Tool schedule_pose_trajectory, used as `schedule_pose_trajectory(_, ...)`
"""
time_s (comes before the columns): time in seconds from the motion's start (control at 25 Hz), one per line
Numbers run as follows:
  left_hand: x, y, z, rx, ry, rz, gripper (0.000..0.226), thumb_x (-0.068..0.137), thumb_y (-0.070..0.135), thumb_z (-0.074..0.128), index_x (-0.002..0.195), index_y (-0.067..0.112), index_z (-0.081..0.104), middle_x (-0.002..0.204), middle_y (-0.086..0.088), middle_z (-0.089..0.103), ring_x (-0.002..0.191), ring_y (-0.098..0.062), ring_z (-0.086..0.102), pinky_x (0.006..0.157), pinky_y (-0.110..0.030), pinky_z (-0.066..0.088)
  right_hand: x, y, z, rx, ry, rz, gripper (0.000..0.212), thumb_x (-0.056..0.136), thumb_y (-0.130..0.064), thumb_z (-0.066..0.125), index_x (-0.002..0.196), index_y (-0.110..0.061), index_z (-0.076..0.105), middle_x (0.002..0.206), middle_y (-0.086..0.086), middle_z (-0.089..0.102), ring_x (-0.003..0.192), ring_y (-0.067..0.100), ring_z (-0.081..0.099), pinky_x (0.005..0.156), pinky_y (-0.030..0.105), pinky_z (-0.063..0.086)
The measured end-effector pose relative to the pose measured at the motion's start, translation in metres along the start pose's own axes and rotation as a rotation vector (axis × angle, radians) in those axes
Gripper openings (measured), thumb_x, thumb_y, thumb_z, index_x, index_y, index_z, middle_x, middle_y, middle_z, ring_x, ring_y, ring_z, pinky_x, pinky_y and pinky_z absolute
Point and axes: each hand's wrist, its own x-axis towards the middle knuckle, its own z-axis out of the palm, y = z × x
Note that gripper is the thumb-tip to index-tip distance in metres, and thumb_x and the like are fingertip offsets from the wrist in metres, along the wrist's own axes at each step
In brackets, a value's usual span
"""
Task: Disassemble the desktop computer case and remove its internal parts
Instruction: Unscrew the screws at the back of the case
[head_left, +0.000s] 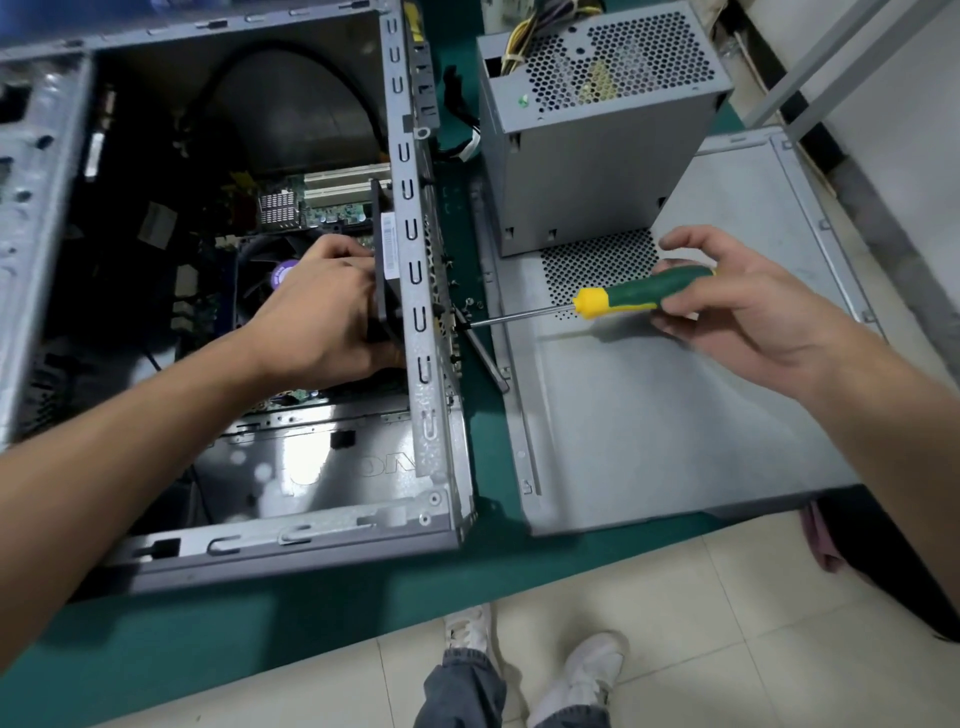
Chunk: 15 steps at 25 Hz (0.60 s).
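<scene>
From the head view, your right hand (748, 306) pinches the green-and-yellow-handled screwdriver (618, 300), whose shaft lies near level, tip pointing left against the rear wall of the open grey metal computer case (415, 291) on the green tabletop (322, 623). Inside that wall, your left hand (322, 317) grips the black rear fan (387, 291), directly across from the tip. The screw appears to sit between both hands, so the drive axis runs right to left.

1. The computer case (415, 291) lies open on top; its near floor is bare metal, reachable from above.
2. Farther in, the left hand (317, 312), a black fan (387, 291) and a looping black cable (311, 67) crowd the right wall.
3. The screwdriver (597, 304) bridges the gap right of the case.
4. The power supply (587, 171) blocks the far side panel (649, 426); its near half lies bare.
</scene>
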Motion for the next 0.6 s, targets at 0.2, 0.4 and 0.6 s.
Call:
schedule_pose_trajectory(0.2, 0.0004, 0.0013, -0.0012, 0.014, -0.016, -0.030, 0.007, 0.072, 0.040, 0.050, 0.069, 0.034, 0.050, 0.063, -0.005, 0.063, 0.062, -0.031, 0.065, 0.082, -0.035, 0.030, 0.0009, -0.0027, 0.0053, -0.724, 0.149, 0.035, 0.043, 0.098, -0.055, 0.042, 0.092, -0.015, 0.058, 0.066, 0.009, 0.057, 0.042, 0.011, 0.044, 0.041, 0.021, 0.036)
schedule_pose_trajectory(0.4, 0.0008, -0.0010, 0.0002, 0.069, -0.008, -0.054, 0.030, 0.071, 0.041, 0.048, 0.066, 0.018, 0.066, 0.067, -0.007, 0.065, 0.066, -0.033, 0.066, 0.083, -0.035, 0.029, -0.0004, -0.0026, -0.0012, -0.006, 0.003, -0.045, 0.034, 0.087, 0.006, 0.058, 0.098, -0.026, 0.057, 0.091, 0.002, 0.056, 0.073, 0.015, 0.059, 0.069, 0.028, 0.048)
schedule_pose_trajectory(0.6, 0.0010, -0.0015, -0.0004, 0.052, 0.014, -0.036, 0.010, 0.071, 0.042, 0.048, 0.068, 0.034, 0.055, 0.065, -0.004, 0.064, 0.064, -0.030, 0.065, 0.083, -0.034, 0.029, -0.0008, -0.0022, 0.0041, -0.595, 0.119, -0.006, 0.036, 0.099, -0.048, 0.047, 0.093, -0.014, 0.056, 0.069, 0.004, 0.051, 0.051, 0.017, 0.043, 0.049, 0.027, 0.035)
